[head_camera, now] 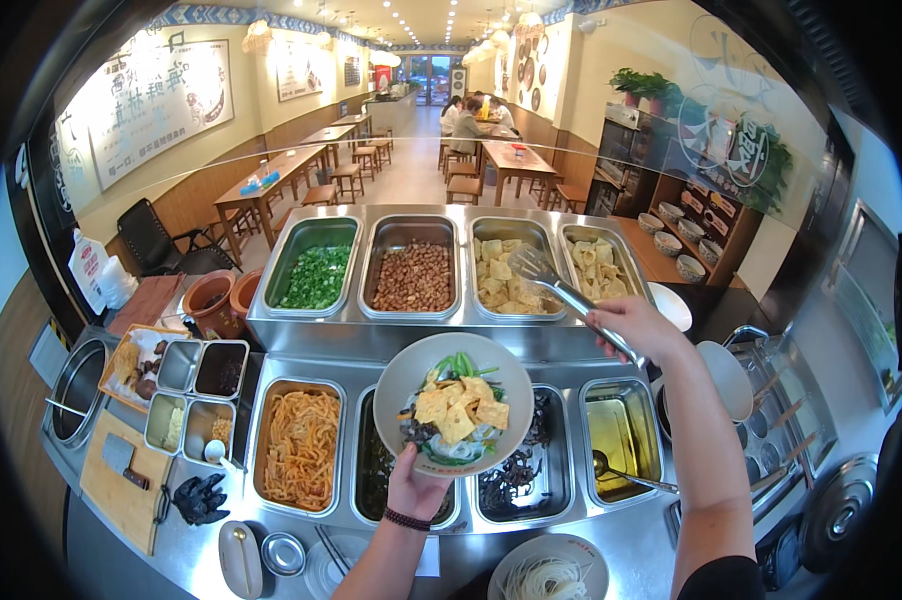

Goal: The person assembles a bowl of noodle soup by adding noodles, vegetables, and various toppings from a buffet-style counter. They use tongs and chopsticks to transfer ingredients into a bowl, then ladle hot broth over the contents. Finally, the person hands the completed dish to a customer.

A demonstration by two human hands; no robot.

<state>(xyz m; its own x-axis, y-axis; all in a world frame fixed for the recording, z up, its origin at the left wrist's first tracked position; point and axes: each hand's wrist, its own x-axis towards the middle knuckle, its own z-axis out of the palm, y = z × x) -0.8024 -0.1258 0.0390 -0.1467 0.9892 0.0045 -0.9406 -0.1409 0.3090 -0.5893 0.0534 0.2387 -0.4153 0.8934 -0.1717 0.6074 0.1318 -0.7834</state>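
My left hand holds a grey bowl by its near rim, above the lower row of steel pans. In the bowl lie white noodles, green leafy vegetables, dark shreds and a top layer of fried crisps. My right hand is closed around the handle of metal tongs. The tongs' head reaches over the upper pan of fried crisps; whether it grips a piece is unclear. A second pan of crisps sits to the right.
Chopped scallions and peanuts fill upper pans. Below are orange shreds, black fungus and oil with a ladle. A cleaver rests on a cutting board. A noodle bowl stands in front. Glass crosses behind the counter.
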